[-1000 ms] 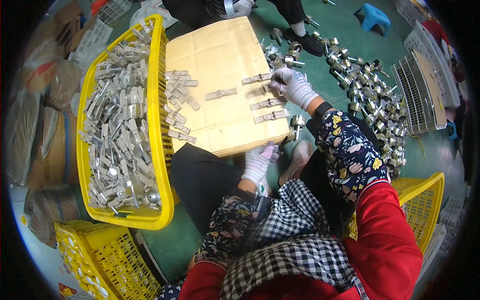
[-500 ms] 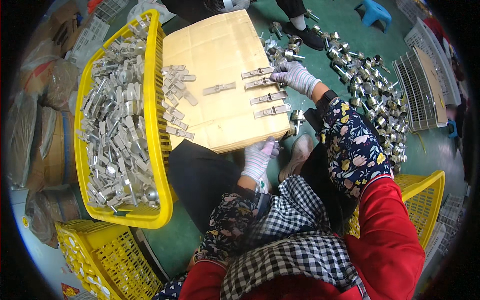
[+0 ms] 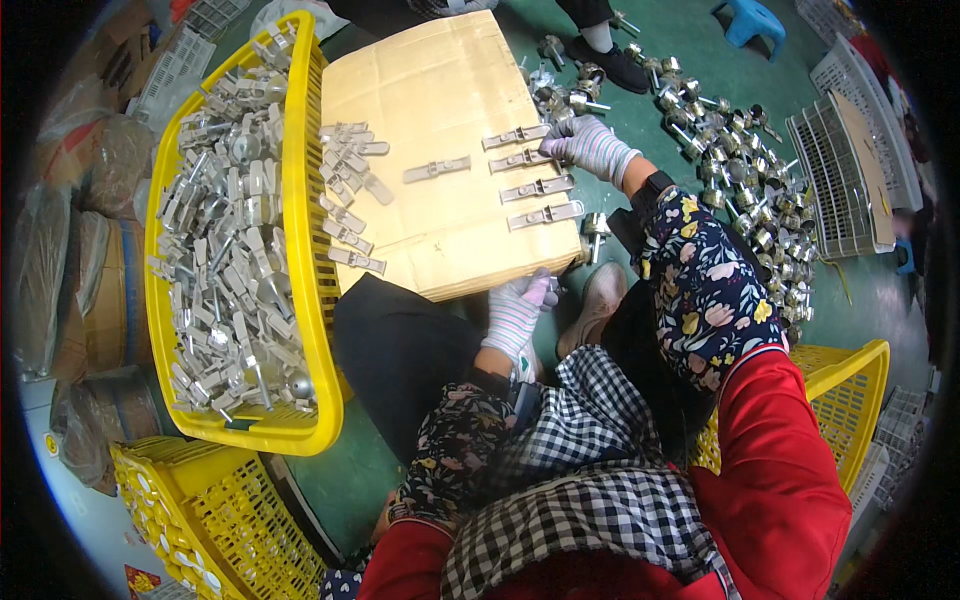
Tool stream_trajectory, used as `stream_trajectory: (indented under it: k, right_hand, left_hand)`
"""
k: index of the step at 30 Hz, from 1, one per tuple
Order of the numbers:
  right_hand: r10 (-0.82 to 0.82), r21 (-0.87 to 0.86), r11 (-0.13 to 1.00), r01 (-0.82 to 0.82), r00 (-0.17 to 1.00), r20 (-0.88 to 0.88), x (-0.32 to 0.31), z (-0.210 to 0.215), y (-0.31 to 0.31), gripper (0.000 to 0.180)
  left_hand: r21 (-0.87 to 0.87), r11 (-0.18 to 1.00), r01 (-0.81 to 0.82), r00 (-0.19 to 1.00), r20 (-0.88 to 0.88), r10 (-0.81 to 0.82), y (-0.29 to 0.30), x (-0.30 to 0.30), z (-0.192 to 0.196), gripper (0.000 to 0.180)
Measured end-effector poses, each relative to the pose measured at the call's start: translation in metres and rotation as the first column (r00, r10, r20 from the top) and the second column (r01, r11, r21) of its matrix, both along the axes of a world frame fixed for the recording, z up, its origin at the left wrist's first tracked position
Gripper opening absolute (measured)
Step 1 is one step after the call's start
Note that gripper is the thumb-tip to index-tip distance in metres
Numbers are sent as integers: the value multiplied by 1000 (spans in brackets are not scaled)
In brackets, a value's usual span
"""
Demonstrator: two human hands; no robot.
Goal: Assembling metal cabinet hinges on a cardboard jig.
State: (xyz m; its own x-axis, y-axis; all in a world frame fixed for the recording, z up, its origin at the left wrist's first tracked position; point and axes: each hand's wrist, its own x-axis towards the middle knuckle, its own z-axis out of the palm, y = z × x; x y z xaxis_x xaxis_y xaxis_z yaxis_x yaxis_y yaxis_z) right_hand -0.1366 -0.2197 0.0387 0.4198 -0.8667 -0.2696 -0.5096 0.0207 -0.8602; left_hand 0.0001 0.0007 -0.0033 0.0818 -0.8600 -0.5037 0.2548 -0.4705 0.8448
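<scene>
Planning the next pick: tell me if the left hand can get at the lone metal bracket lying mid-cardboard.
Probably yes. The left hand rests at the cardboard's near edge, and the lone bracket lies on open cardboard beyond it with nothing between. The right hand is off to the side at the row of brackets.

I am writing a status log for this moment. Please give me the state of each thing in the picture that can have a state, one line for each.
Left hand: gloved, at the near edge of the cardboard sheet.
Right hand: gloved, touching the metal strips.
Cardboard sheet: lying flat.
Metal strips: four lying flat in a row.
Single strip: lying apart from the row.
Yellow crate: full of metal parts.
Metal knobs: scattered on the floor.
</scene>
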Motion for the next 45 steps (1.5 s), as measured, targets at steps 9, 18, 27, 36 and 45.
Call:
stream_trajectory:
  k: [9,18,27,36,45]
  right_hand:
    - [16,2,1000,-16,1000,3,-1,-1,0,20]
    - [-6,-76,997,-4,991,-135,5,2,-1,20]
    - [-26,-176,984,-41,933,-360,1,9,0,48]
    - [-213,-489,869,69,945,-246,13,38,7,26]
    - [74,-524,594,-610,690,-720,140,61,41,21]
  left_hand:
    - [3,1000,-2,1000,24,2,0,1,3,23]
    - [19,1000,5,999,44,-6,-3,-1,10,24]
    - [-6,1000,14,1000,23,-14,-1,-4,4,24]
    - [-16,1000,-13,1000,-16,13,-3,-1,10,27]
    - [-221,963,154,935,348,-70,3,0,4,11]
